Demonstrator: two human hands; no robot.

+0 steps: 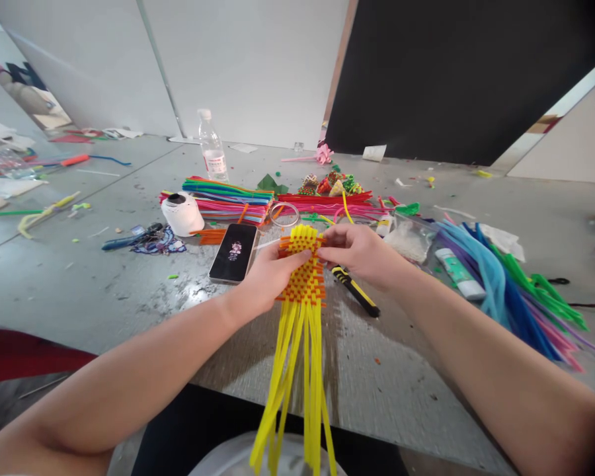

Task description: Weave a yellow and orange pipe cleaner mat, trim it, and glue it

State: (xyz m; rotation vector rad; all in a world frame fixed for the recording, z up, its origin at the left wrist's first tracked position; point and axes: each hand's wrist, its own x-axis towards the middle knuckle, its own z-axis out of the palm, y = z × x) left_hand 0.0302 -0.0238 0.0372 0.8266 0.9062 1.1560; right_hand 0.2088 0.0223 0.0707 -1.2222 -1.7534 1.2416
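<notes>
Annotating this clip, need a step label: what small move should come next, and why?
Probably the right hand should snug the orange ends near the weave's upper right edge: its fingertips are already there, the left hand holds the opposite side with its thumb across the front, and orange ends jut out along the right edge.
</notes>
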